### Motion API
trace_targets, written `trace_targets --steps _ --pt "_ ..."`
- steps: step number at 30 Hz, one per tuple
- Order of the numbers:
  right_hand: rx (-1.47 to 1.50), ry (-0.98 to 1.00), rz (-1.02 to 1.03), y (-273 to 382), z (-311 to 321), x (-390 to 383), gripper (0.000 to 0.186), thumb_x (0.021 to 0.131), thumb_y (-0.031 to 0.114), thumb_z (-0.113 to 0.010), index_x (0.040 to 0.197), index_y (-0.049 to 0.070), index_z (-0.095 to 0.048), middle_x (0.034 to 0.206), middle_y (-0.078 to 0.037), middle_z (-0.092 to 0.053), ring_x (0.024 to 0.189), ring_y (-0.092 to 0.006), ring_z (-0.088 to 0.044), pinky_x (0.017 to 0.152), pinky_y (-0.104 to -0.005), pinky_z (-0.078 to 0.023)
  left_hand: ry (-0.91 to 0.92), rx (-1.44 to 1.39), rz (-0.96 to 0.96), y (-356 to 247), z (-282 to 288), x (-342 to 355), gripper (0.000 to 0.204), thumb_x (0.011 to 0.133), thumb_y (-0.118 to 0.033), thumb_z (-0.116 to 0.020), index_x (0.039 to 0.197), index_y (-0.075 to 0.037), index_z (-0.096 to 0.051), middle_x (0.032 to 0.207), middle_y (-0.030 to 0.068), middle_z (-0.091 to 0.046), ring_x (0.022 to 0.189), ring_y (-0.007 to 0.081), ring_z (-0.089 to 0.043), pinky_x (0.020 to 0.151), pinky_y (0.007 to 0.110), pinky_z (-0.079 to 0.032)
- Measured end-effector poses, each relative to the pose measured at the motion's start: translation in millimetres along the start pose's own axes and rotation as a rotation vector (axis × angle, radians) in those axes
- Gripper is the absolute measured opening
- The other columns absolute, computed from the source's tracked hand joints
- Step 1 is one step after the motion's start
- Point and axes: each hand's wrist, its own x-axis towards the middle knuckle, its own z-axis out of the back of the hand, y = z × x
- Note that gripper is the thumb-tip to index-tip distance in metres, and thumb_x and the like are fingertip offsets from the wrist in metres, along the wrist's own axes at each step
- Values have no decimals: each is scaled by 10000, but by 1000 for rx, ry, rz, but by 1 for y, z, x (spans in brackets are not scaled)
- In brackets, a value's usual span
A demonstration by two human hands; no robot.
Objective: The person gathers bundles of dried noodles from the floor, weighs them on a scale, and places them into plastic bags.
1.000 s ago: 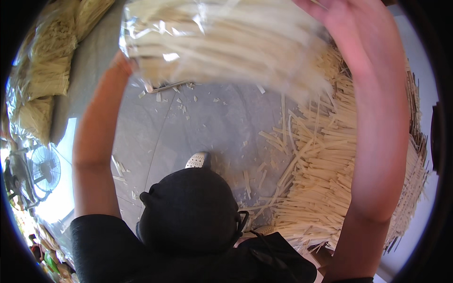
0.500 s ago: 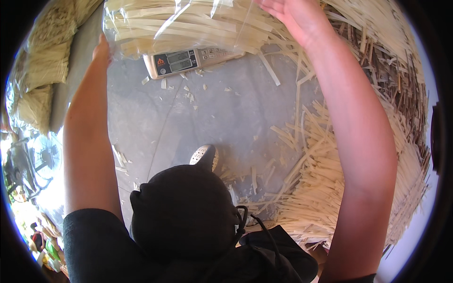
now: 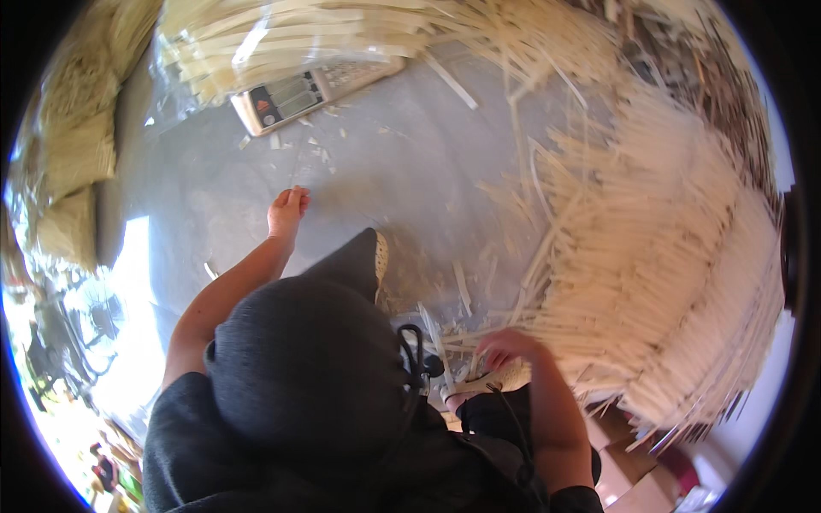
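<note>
The clear plastic bag of long, flat, pale yellow strips [image 3: 291, 43] lies at the top of the view, running off its upper edge. It covers the back of a cream-coloured electronic scale with a grey display [image 3: 310, 92], whose front shows below it on the grey floor [image 3: 410, 171]. Where the bag ends on the right cannot be told, as its strips run toward loose ones there.

The left hand [image 3: 289, 209] is over the floor, below the scale and apart from it, with the bag farther up. Its grip has the fingers bent and bunched together; I cannot tell whether they close fully or pinch anything.

The right hand [image 3: 508, 345] is well apart from the bag, low in the view near a pale perforated shoe [image 3: 498, 376] and scattered strips. Its grip is curled and blurred; how far it is open, or what it holds, cannot be told. Just right of it spreads a large, layered pile of pale strips [image 3: 650, 248].
</note>
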Motion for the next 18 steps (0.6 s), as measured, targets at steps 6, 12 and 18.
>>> trace_targets --steps 6,12,18 --pt "-574 -183 518 -165 -88 217 519 693 487 -729 995 67 -687 865 -169 -685 739 -301 -667 666 -364 -520 517 251 -105 -114 -36 -83 260 950 -284 -536 1049 -79 -661 881 -1 -649 763 62 -551 689 208 -440" --pt "124 -787 716 -30 -31 118 383 798 420 -648 1017 107 -679 931 -163 -680 836 -323 -656 745 -409 -510 821 576 -277 -208 -105 -155 283 939 -298 -552 1094 -78 -638 952 7 -641 822 83 -541 741 222 -420" --pt "155 -1096 812 11 70 38 284 809 353 -619 903 99 -704 918 -138 -685 850 -331 -647 762 -400 -511 1200 802 -451 -202 -174 -168 251 918 -245 -572 1095 -83 -644 973 34 -660 858 115 -584 772 264 -459"
